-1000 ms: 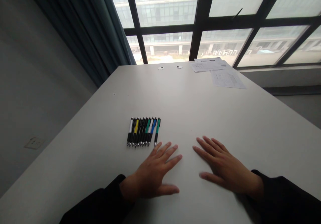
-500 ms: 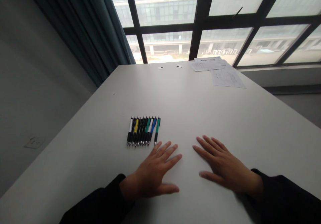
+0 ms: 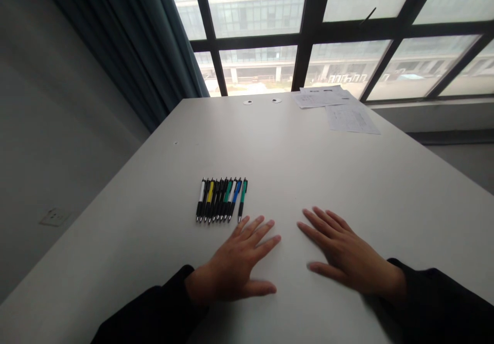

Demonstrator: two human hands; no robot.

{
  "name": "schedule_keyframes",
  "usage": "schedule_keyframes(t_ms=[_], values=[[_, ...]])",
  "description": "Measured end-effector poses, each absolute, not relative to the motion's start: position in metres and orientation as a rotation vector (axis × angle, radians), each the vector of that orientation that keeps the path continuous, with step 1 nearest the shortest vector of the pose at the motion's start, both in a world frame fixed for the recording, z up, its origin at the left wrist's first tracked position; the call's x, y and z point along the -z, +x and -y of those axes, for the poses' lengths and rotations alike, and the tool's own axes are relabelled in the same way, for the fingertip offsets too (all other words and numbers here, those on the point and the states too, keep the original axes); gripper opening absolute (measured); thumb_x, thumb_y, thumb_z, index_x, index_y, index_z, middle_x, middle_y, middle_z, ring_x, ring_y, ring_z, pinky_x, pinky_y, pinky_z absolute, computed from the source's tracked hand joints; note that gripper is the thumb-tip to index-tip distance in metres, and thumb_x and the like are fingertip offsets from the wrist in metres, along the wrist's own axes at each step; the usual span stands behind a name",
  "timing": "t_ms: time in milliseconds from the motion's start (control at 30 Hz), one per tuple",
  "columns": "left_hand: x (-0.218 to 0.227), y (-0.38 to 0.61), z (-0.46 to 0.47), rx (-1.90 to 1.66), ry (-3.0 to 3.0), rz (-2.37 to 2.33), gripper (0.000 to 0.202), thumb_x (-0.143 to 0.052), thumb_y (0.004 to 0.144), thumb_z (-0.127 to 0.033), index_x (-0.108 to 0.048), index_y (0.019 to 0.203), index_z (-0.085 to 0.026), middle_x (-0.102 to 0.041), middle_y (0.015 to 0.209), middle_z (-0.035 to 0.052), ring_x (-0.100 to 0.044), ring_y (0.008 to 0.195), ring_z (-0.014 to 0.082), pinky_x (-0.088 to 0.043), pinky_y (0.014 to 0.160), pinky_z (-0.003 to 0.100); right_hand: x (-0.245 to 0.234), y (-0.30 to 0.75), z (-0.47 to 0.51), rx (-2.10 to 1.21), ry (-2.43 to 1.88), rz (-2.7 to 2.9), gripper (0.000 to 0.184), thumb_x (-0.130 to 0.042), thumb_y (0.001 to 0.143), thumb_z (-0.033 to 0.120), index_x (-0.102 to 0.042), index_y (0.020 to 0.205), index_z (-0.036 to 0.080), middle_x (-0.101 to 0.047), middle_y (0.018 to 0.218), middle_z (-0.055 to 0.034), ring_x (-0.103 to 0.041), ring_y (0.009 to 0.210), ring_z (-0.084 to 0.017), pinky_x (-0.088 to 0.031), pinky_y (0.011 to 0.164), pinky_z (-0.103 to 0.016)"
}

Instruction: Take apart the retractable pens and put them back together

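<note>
My left hand (image 3: pixel 239 264) lies flat on the white table (image 3: pixel 309 169), palm down, fingers spread and holding nothing. Its fingertips end just short of a tight row of several click pens (image 3: pixel 221 200) with white, yellow, black, green and blue barrels, laid side by side with tips toward me. My right hand (image 3: pixel 343 254) also rests flat and open on the table, a little to the right, apart from the pens. Dark sleeves cover both forearms.
Printed paper sheets (image 3: pixel 339 108) lie at the table's far right corner, and two small round discs (image 3: pixel 261 101) sit near the far edge. A dark curtain (image 3: pixel 127 51) hangs at the left, beside large windows.
</note>
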State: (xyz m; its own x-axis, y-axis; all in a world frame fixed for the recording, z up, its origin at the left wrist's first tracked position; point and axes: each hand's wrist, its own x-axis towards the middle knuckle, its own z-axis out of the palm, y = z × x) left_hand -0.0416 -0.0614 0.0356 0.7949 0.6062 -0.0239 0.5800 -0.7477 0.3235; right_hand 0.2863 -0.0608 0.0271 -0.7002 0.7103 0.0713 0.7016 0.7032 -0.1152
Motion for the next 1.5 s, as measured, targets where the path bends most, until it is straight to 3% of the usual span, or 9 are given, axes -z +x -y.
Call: schedule_keyframes(t_ms=[300, 767, 900, 1000, 1100, 1200, 1300, 1367, 1500], values=[[-0.035, -0.041, 0.061, -0.096, 2.679, -0.906, 0.091, -0.046, 0.086, -0.078, -0.032, 0.157, -0.024, -0.023, 0.166, 0.0143, -0.017, 0.153, 0.0404, -0.015, 0.121, 0.066, -0.026, 0.285, 0.06, -0.119, -1.163, 2.809, 0.079, -0.05, 0.095, 0.063, -0.024, 0.161, 0.028, -0.019, 0.168, -0.0087, -0.02, 0.153, -0.035, -0.03, 0.119, -0.057], [-0.039, -0.04, 0.062, -0.225, 2.756, -0.873, 0.09, -0.056, 0.085, -0.071, -0.034, 0.155, -0.019, -0.026, 0.164, 0.0178, -0.022, 0.152, 0.0413, -0.017, 0.12, 0.066, -0.027, 0.286, 0.06, -0.069, -1.125, 2.776, 0.077, -0.054, 0.095, 0.058, -0.029, 0.159, 0.025, -0.023, 0.167, -0.0114, -0.022, 0.153, -0.035, -0.032, 0.118, -0.056], [-0.042, -0.038, 0.062, -0.374, 2.875, -0.8, 0.08, -0.062, 0.084, -0.059, -0.042, 0.148, -0.016, -0.038, 0.158, 0.0187, -0.031, 0.148, 0.0402, -0.017, 0.122, 0.064, -0.03, 0.291, 0.058, 0.053, -1.044, 2.684, 0.066, -0.056, 0.097, 0.045, -0.037, 0.156, 0.021, -0.034, 0.163, -0.0117, -0.027, 0.152, -0.031, -0.032, 0.119, -0.053], [-0.043, -0.036, 0.063, -0.496, 2.886, -0.781, 0.062, -0.061, 0.087, -0.047, -0.051, 0.139, -0.014, -0.056, 0.144, 0.0172, -0.045, 0.138, 0.0353, -0.028, 0.12, 0.057, -0.032, 0.293, 0.056, 0.055, -0.962, 2.608, 0.058, -0.06, 0.095, 0.036, -0.047, 0.149, 0.019, -0.051, 0.153, -0.0114, -0.038, 0.147, -0.029, -0.035, 0.119, -0.048], [-0.042, -0.034, 0.063, -0.583, 2.864, -0.771, 0.045, -0.061, 0.088, -0.037, -0.059, 0.126, -0.013, -0.065, 0.126, 0.0149, -0.056, 0.122, 0.0291, -0.042, 0.11, 0.047, -0.034, 0.291, 0.056, -0.03, -0.889, 2.568, 0.041, -0.06, 0.095, 0.024, -0.059, 0.136, 0.02, -0.067, 0.134, -0.0098, -0.053, 0.134, -0.027, -0.044, 0.112, -0.043], [-0.039, -0.033, 0.064, -0.627, 2.911, -0.778, 0.011, -0.059, 0.089, -0.026, -0.063, 0.085, -0.017, -0.067, 0.089, 0.0084, -0.061, 0.088, 0.0211, -0.051, 0.083, 0.037, -0.035, 0.288, 0.059, -0.094, -0.917, 2.49, 0.02, -0.054, 0.095, 0.018, -0.068, 0.109, 0.02, -0.074, 0.102, -0.0097, -0.067, 0.1, -0.024, -0.055, 0.086, -0.038], [-0.033, -0.035, 0.065, -0.638, 2.971, -0.797, 0.032, -0.053, 0.091, -0.017, -0.048, 0.06, -0.019, -0.053, 0.061, 0.0019, -0.048, 0.06, 0.0147, -0.04, 0.058, 0.03, -0.035, 0.286, 0.062, -0.063, -1.008, 2.506, 0.025, -0.048, 0.095, 0.019, -0.06, 0.073, 0.022, -0.059, 0.067, -0.0042, -0.055, 0.061, -0.017, -0.043, 0.056, -0.032], [-0.029, -0.036, 0.065, -0.611, 2.988, -0.777, 0.037, -0.051, 0.092, -0.018, -0.045, 0.056, -0.019, -0.048, 0.055, 0.0001, -0.044, 0.052, 0.0126, -0.032, 0.052, 0.029, -0.033, 0.285, 0.062, -0.059, -1.013, 2.576, 0.03, -0.044, 0.095, 0.019, -0.052, 0.066, 0.023, -0.052, 0.061, -0.0011, -0.048, 0.054, -0.015, -0.035, 0.052, -0.031], [-0.024, -0.038, 0.065, -0.53, 2.99, -0.771, 0.037, -0.05, 0.094, -0.027, -0.046, 0.058, -0.019, -0.049, 0.055, -0.0001, -0.043, 0.049, 0.0124, -0.029, 0.048, 0.029, -0.03, 0.283, 0.062, -0.083, -1.02, 2.623, 0.027, -0.043, 0.094, 0.019, -0.051, 0.069, 0.023, -0.053, 0.061, 0.0006, -0.048, 0.053, -0.013, -0.032, 0.053, -0.03]])
